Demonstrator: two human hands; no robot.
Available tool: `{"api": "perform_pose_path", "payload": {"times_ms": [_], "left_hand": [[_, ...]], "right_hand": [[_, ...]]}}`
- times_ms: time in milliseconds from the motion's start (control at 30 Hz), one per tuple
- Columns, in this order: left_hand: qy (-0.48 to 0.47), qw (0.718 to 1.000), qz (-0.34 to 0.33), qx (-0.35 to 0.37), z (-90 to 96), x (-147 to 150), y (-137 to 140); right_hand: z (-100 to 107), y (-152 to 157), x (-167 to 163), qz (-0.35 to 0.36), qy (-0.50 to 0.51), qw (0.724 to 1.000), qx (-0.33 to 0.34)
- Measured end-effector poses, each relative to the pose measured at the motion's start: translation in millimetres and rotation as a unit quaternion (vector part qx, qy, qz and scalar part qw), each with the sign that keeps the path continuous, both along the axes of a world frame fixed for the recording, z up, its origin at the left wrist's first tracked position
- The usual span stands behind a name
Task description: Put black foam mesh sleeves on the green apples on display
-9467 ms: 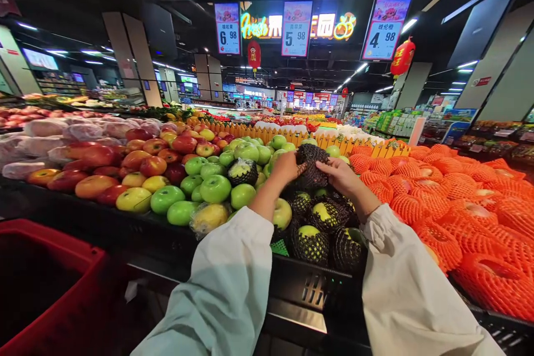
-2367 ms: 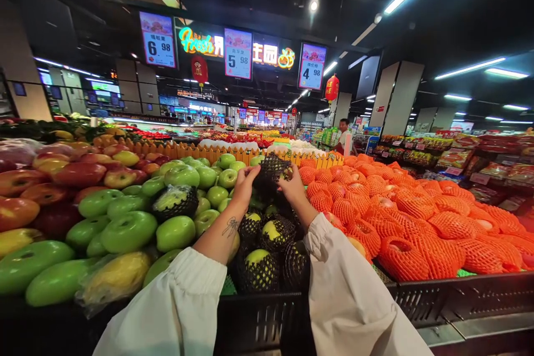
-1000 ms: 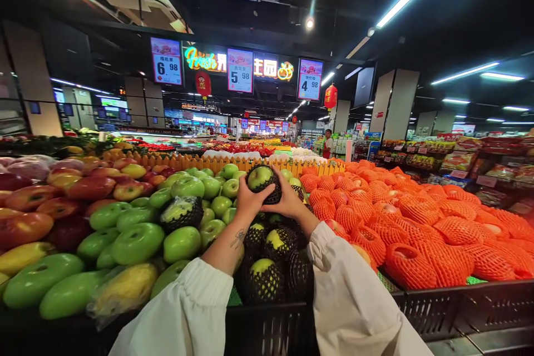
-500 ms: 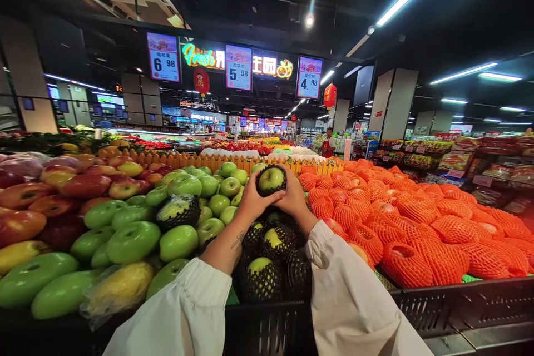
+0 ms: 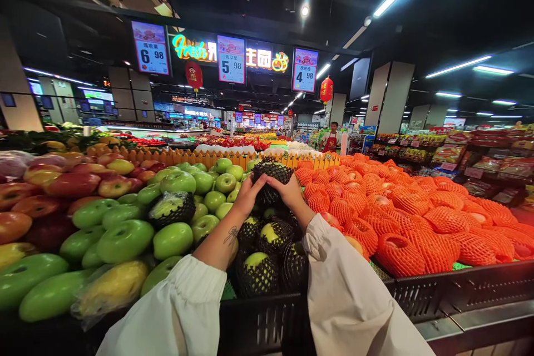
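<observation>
Both arms reach forward from the bottom of the frame toward its centre, in loose white sleeves pushed back from the wrists. The left hand (image 5: 249, 196) and right hand (image 5: 287, 190) meet just above mid-frame, fingers curled inward facing each other. The left forearm is bare, with a small tattoo.

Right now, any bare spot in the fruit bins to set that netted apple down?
Hardly. Both hands, left hand and right hand, hold the black-netted apple over packed netted apples. Green apples crowd the left, orange-netted fruit the right. Bare: only the metal ledge before the crate rim.
</observation>
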State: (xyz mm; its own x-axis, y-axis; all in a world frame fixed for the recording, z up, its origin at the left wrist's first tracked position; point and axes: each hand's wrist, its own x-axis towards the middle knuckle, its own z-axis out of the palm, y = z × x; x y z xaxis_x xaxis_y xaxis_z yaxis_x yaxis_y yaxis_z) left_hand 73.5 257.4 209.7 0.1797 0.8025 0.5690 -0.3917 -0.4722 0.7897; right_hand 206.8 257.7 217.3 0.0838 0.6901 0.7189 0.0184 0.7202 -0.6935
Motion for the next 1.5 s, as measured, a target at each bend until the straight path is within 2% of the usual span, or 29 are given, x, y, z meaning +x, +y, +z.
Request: {"api": "perform_pose_path", "payload": {"times_ms": [267, 533, 800, 1000, 1133, 1500], "left_hand": [[0.052, 0.999, 0.014, -0.005, 2.2, -2.4, -3.7], [0.084, 0.996, 0.005, 0.030, 5.7, -7.5, -7.8], [0.138, 0.986, 0.015, 0.094, 6.3, -7.8, -5.0], [0.133, 0.983, 0.058, 0.111, 2.2, -7.8, 1.5], [0.112, 0.984, 0.084, 0.110, -0.4, -6.5, 3.1], [0.129, 0.981, 0.100, 0.106, 1.2, -6.8, 2.8]], "right_hand": [[-0.4, 1.4, 1.0, 0.045, 0.083, 0.995, -0.042], [-1.5, 1.5, 0.7, 0.126, 0.037, 0.989, -0.066], [0.6, 0.3, 2.3, 0.107, -0.013, 0.993, -0.054], [0.9, 1.1, 1.1, 0.103, -0.028, 0.993, -0.056], [-0.1, 3.0, 1.3, 0.119, -0.026, 0.990, -0.067], [-1.3, 3.2, 0.5, 0.137, -0.024, 0.988, -0.068]]}}
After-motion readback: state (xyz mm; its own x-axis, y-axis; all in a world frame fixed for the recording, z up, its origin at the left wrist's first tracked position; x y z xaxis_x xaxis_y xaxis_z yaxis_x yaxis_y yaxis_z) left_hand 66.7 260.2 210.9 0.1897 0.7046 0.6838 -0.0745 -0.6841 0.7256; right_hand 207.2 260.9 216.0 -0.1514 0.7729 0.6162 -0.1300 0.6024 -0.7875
